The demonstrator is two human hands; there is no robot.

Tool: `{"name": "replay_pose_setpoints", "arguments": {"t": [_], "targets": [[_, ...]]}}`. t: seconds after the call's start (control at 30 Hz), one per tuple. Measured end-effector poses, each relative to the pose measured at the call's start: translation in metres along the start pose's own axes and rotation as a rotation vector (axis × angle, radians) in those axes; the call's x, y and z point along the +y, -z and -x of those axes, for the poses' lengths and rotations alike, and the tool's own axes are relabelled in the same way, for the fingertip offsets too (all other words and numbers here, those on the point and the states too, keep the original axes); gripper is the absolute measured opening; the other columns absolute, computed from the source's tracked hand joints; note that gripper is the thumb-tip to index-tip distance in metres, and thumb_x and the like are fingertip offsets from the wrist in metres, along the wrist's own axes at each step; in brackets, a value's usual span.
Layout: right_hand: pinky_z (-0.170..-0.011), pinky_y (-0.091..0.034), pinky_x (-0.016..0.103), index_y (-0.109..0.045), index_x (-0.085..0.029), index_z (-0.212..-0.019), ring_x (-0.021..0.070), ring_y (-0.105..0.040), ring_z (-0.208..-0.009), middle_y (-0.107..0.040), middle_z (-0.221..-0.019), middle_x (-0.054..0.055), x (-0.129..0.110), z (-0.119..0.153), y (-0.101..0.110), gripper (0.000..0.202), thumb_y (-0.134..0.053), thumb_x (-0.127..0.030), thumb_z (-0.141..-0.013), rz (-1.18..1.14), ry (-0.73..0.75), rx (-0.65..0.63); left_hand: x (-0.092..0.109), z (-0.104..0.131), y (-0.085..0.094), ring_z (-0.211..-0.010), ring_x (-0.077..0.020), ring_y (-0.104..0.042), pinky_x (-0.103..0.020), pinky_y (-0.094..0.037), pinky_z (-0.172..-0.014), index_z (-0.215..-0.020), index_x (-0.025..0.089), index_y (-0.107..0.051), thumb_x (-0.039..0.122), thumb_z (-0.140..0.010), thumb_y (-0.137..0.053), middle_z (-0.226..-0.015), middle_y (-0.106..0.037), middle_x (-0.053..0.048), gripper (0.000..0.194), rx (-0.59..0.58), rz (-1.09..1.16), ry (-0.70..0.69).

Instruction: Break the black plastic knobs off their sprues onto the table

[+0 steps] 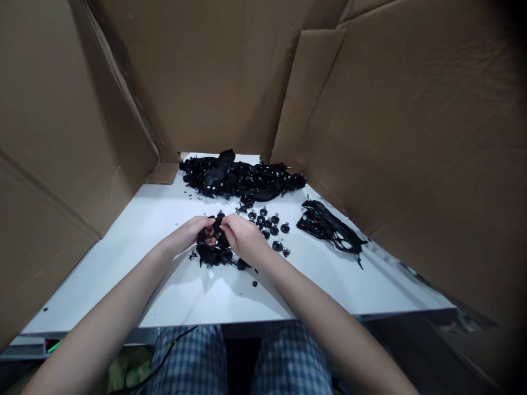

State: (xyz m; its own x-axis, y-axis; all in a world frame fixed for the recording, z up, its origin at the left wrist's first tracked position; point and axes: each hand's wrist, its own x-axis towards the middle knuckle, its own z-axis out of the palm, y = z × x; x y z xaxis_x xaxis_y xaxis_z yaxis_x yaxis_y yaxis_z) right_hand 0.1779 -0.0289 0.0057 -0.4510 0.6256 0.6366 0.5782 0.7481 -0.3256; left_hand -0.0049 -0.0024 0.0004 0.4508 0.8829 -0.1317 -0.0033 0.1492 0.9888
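Between my two hands is a black rubber sheet (213,253) with holes in it and small round parts hanging from its lower edge. My left hand (190,231) grips its upper left side, fingers bent round the edge. On the right side my right hand (244,236) pinches the sheet with thumb and fingers; skin shows through the holes. Just right of my right hand lie several loose black round rubber parts with small metal tips (274,229). What exactly sits between my right fingertips is hidden.
A long heap of black rubber pieces (242,178) lies at the back of the white table (164,299). Flat black holed sheets (329,226) are stacked at the right. Cardboard walls (222,77) enclose the back and both sides. Small black scraps (254,283) lie near the front.
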Motion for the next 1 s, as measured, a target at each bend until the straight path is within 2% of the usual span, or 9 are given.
{"name": "replay_pose_setpoints", "arguments": {"t": [0.2,0.4,0.63,0.73,0.87,1.0], "targets": [[-0.062,-0.042,0.026,-0.05,-0.019,-0.087,0.0153,-0.053,-0.069,-0.057,-0.077,0.004,0.0,0.001,0.0,0.015,-0.037,-0.016,-0.093,-0.031,-0.003,0.039,0.006,0.0,0.004,-0.055,-0.0146,-0.053,-0.027,-0.041,-0.06,-0.06,0.015,-0.055,0.032,-0.08,-0.049,-0.054,-0.06,-0.001,0.027,-0.076,-0.159,-0.051],[-0.062,-0.042,0.026,-0.049,-0.019,-0.087,0.0147,-0.053,-0.069,-0.057,-0.078,0.004,0.0,0.003,-0.003,0.015,-0.036,-0.016,-0.094,-0.028,0.064,0.068,0.011,0.005,0.006,-0.058,-0.0146,-0.055,-0.026,-0.042,-0.061,-0.067,0.015,-0.059,0.035,-0.082,-0.05,-0.058,-0.062,-0.002,0.027,-0.161,-0.25,-0.076],[-0.061,-0.041,0.025,-0.047,-0.02,-0.087,0.0137,-0.052,-0.067,-0.057,-0.078,0.003,-0.001,0.003,-0.003,0.011,-0.038,-0.015,-0.092,-0.095,0.028,0.092,0.012,0.006,0.002,-0.06,-0.0141,-0.057,-0.026,-0.044,-0.064,-0.065,0.016,-0.057,0.022,-0.077,-0.046,-0.059,-0.063,0.001,0.017,-0.151,-0.336,-0.105],[-0.06,-0.041,0.025,-0.047,-0.02,-0.086,0.0137,-0.052,-0.066,-0.056,-0.077,0.003,-0.002,0.004,-0.002,0.01,-0.038,-0.016,-0.091,-0.106,0.002,0.065,0.012,0.006,0.001,-0.06,-0.0135,-0.057,-0.025,-0.045,-0.062,-0.066,0.016,-0.059,0.018,-0.074,-0.046,-0.06,-0.064,0.001,0.015,-0.143,-0.377,-0.099],[-0.063,-0.042,0.027,-0.047,-0.02,-0.089,0.0154,-0.054,-0.069,-0.057,-0.08,0.005,-0.003,0.005,-0.002,0.007,-0.04,-0.02,-0.09,-0.115,-0.061,0.014,0.01,0.005,0.001,-0.055,-0.0115,-0.054,-0.023,-0.041,-0.055,-0.066,0.014,-0.062,0.018,-0.074,-0.046,-0.061,-0.066,0.0,0.018,-0.115,-0.431,-0.082],[-0.062,-0.041,0.027,-0.047,-0.02,-0.082,0.0147,-0.051,-0.067,-0.054,-0.075,0.003,-0.005,0.003,0.0,0.012,-0.039,-0.022,-0.09,-0.187,-0.146,0.017,0.01,0.006,-0.001,-0.054,-0.0105,-0.052,-0.022,-0.04,-0.055,-0.063,0.014,-0.061,0.018,-0.074,-0.047,-0.06,-0.065,0.0,0.019,-0.081,-0.449,-0.099]]}}
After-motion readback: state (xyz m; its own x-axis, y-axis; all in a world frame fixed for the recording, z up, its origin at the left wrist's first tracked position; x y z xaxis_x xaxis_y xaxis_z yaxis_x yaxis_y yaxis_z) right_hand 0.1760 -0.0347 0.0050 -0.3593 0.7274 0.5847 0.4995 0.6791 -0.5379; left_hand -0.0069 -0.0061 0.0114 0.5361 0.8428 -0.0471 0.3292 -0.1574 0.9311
